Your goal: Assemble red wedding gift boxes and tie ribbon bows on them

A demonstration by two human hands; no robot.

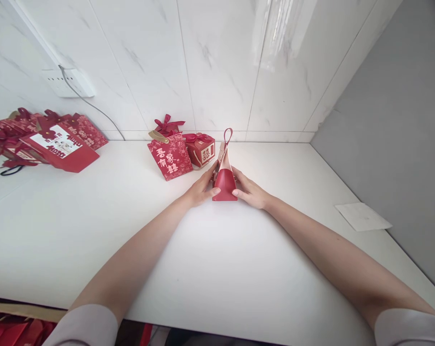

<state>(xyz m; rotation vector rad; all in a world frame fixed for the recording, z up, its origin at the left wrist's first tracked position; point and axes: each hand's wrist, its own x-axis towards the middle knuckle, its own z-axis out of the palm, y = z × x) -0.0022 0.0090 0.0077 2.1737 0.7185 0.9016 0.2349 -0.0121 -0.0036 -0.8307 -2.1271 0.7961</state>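
Observation:
Upright on the white table, a small red gift box (225, 185) with a pointed top and a ribbon loop stands end-on to me. My left hand (203, 187) grips its left side, thumb along the near edge. On the opposite side my right hand (251, 190) presses against the box, its thumb also at the near edge. The fingers of both hands are partly hidden behind the box. Just left of my left hand are a flat-faced red gift box with gold writing (171, 158) and a cube-shaped red box with a bow (200, 150).
Several red gift boxes (61, 144) are heaped at the far left. A grey cable (91, 103) runs from a wall socket (68, 82) to the table. White paper (363, 216) lies by the grey panel (393, 120) at right. Red items (19, 330) show below the table's front edge.

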